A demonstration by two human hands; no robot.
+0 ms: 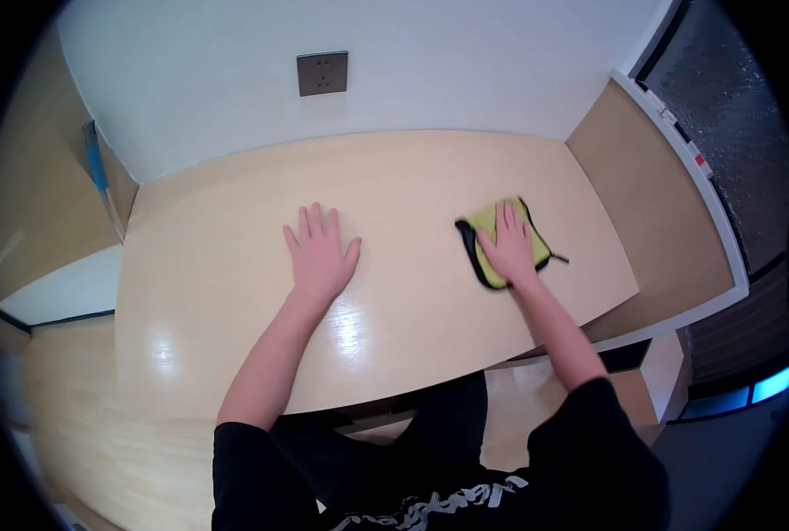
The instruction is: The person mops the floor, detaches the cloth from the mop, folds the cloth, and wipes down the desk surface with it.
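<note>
My left hand [320, 261] lies flat on the pale wooden tabletop [394, 327], palm down with its fingers spread, and nothing is under it that I can see. To the right, a yellow-green cloth [481, 219] with black edging and a small dark loop rests on the same surface. On top of this cloth my right hand [511, 243] is pressed flat, fingers stretched out and thumb apart. The cloth's middle is hidden beneath the palm.
A dark wall socket [323, 73] is set in the white wall behind the table. A wooden side panel [656, 190] with a pale rim borders the right side. At the left stands a long thin object with a blue section [97, 166].
</note>
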